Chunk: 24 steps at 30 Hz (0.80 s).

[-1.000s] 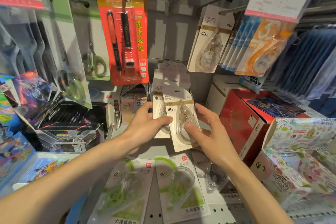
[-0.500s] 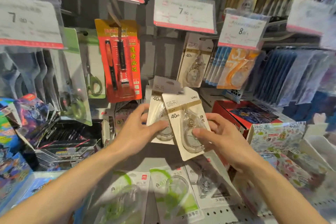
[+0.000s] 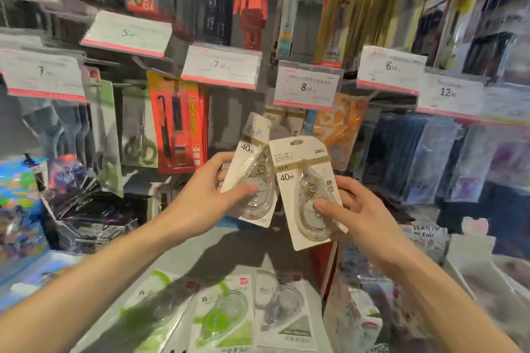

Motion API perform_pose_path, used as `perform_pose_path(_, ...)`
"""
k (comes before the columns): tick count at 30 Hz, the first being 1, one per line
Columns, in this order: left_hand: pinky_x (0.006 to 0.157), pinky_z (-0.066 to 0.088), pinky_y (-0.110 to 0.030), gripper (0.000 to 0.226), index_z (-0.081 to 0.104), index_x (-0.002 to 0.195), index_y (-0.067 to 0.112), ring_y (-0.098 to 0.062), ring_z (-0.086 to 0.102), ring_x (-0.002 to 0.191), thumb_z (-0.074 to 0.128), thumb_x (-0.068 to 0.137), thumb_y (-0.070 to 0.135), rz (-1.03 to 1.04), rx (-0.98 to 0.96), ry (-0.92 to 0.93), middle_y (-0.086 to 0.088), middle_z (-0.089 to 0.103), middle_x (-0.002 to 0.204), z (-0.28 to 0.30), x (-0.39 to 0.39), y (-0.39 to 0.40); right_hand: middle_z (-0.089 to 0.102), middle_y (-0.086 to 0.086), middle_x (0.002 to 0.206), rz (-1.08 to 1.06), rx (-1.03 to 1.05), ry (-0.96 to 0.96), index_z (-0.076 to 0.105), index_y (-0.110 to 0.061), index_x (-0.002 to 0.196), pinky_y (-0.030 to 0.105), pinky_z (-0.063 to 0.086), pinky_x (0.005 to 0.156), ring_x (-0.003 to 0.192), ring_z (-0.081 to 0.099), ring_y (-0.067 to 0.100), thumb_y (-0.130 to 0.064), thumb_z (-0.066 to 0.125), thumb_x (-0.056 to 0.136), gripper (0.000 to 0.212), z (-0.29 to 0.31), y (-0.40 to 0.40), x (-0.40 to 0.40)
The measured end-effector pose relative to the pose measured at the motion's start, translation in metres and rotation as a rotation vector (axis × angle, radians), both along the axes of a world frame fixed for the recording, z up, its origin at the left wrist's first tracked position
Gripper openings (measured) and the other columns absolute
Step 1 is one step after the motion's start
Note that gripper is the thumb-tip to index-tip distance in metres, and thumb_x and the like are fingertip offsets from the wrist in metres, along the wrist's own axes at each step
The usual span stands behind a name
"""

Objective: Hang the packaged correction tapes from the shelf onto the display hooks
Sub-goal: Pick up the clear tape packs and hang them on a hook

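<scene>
Correction tapes in white card packs sit in both hands at the centre of the view. The left hand [image 3: 200, 203] pinches a pack or small stack [image 3: 252, 178], thumb across the clear blister and fingers behind; whether it is one pack or several I cannot tell. The right hand [image 3: 358, 215] grips a single pack [image 3: 307, 189], thumb on the blister and fingers curled round its right edge. The two packs tilt apart, their top corners overlapping just below the hooks.

Open grey back wall shows at 12 o'clock from the packs, between a red pen pack [image 3: 177, 123] at 10 o'clock and an orange pack [image 3: 338, 126] at 1 o'clock. Price tags crowd that gap from above: a "7" tag [image 3: 220, 66] and an "8" tag [image 3: 307, 86] hang over the space, the latter covering the top of a pack of the same kind behind it.

At 6 o'clock, the grey shelf [image 3: 229, 255] carries green correction tape packs [image 3: 223, 315] and a clear one [image 3: 286, 312] lying flat side by side. Patterned boxes [image 3: 358, 318] stand at 5 o'clock, their contents hidden. At 9 o'clock, dark foil packets [image 3: 86, 209] lie in an open display box. Scissors [image 3: 140, 146] hang at 10 o'clock, blue sleeves [image 3: 415, 152] at 3 o'clock.
</scene>
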<state>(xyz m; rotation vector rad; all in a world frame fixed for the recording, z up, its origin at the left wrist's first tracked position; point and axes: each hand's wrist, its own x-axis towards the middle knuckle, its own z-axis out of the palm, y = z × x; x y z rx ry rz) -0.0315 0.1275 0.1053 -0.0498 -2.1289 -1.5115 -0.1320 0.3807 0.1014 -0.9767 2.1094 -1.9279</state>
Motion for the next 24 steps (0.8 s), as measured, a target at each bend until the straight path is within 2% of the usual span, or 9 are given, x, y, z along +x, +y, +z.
perform_pose_path(3, 0.087, 0.061, -0.036, 0.044, 0.057, 0.126, 0.033, -0.006, 0.076, 0.101, 0.079, 0.088, 0.023, 0.055, -0.005, 0.026, 0.015, 0.078, 0.112, 0.005, 0.003, 0.027, 0.080, -0.008, 0.109, 0.017, -0.004, 0.022, 0.057, -0.024, 0.129, 0.022, 0.060, 0.067, 0.096, 0.078, 0.013, -0.023, 0.074, 0.090, 0.043, 0.006, 0.023, -0.009)
perform_pose_path(6, 0.086, 0.062, -0.038, 0.045, 0.057, 0.127, 0.032, -0.008, 0.076, 0.099, 0.079, 0.089, 0.022, 0.113, -0.012, 0.048, 0.014, 0.078, 0.112, 0.010, 0.008, 0.048, 0.080, -0.008, 0.108, 0.026, -0.020, 0.033, 0.058, -0.026, 0.126, 0.024, 0.060, 0.065, 0.094, 0.078, 0.014, -0.018, 0.072, 0.093, 0.036, 0.011, 0.040, -0.017)
perform_pose_path(8, 0.085, 0.062, -0.038, 0.044, 0.056, 0.126, 0.032, -0.006, 0.076, 0.097, 0.078, 0.089, 0.022, 0.142, -0.024, 0.061, 0.018, 0.077, 0.110, 0.015, 0.012, 0.058, 0.080, -0.012, 0.106, 0.022, -0.025, 0.050, 0.057, -0.031, 0.124, 0.027, 0.062, 0.067, 0.093, 0.078, 0.012, -0.022, 0.073, 0.093, 0.036, 0.013, 0.048, -0.021)
perform_pose_path(10, 0.086, 0.060, -0.029, 0.044, 0.056, 0.125, 0.036, 0.000, 0.073, 0.100, 0.078, 0.089, 0.025, 0.190, -0.067, 0.081, 0.021, 0.076, 0.110, 0.019, 0.016, 0.066, 0.080, -0.015, 0.103, 0.006, -0.033, 0.072, 0.057, -0.036, 0.121, 0.027, 0.063, 0.065, 0.090, 0.078, 0.009, -0.026, 0.074, 0.091, 0.035, 0.014, 0.053, -0.025)
perform_pose_path(12, 0.080, 0.058, -0.022, 0.045, 0.056, 0.126, 0.038, 0.000, 0.072, 0.101, 0.078, 0.089, 0.028, 0.230, -0.107, 0.097, 0.019, 0.075, 0.112, 0.022, 0.021, 0.070, 0.079, -0.019, 0.103, -0.016, -0.035, 0.091, 0.057, -0.041, 0.117, 0.024, 0.062, 0.062, 0.089, 0.078, 0.007, -0.028, 0.074, 0.091, 0.035, 0.015, 0.057, -0.030)
perform_pose_path(15, 0.076, 0.056, -0.026, 0.044, 0.056, 0.126, 0.040, -0.004, 0.073, 0.100, 0.078, 0.090, 0.028, 0.261, -0.132, 0.121, 0.015, 0.076, 0.112, 0.026, 0.029, 0.071, 0.078, -0.022, 0.104, -0.055, -0.034, 0.122, 0.056, -0.046, 0.115, 0.021, 0.060, 0.062, 0.090, 0.077, 0.002, -0.031, 0.075, 0.091, 0.035, 0.015, 0.061, -0.036)
perform_pose_path(19, 0.072, 0.062, -0.032, 0.043, 0.055, 0.118, 0.050, -0.004, 0.073, 0.102, 0.078, 0.084, 0.037, 0.280, -0.152, 0.183, 0.019, 0.075, 0.113, 0.037, 0.042, 0.065, 0.077, -0.020, 0.105, -0.118, 0.000, 0.185, 0.054, -0.045, 0.119, 0.029, 0.060, 0.072, 0.090, 0.075, -0.002, -0.032, 0.074, 0.092, 0.037, 0.015, 0.055, -0.041)
perform_pose_path(22, 0.075, 0.059, -0.023, 0.045, 0.054, 0.118, 0.054, 0.001, 0.071, 0.105, 0.077, 0.082, 0.043, 0.292, -0.179, 0.227, 0.024, 0.073, 0.116, 0.045, 0.049, 0.063, 0.072, -0.021, 0.109, -0.132, 0.020, 0.257, 0.050, -0.040, 0.130, 0.017, 0.059, 0.063, 0.089, 0.072, -0.008, -0.035, 0.073, 0.093, 0.044, 0.021, 0.042, -0.039)
perform_pose_path(24, 0.076, 0.058, -0.020, 0.045, 0.052, 0.118, 0.054, 0.002, 0.071, 0.104, 0.079, 0.087, 0.037, 0.292, -0.207, 0.232, 0.028, 0.072, 0.115, 0.049, 0.051, 0.061, 0.070, -0.021, 0.113, -0.127, 0.017, 0.287, 0.048, -0.038, 0.134, 0.015, 0.058, 0.065, 0.092, 0.071, -0.010, -0.035, 0.072, 0.094, 0.046, 0.025, 0.028, -0.036)
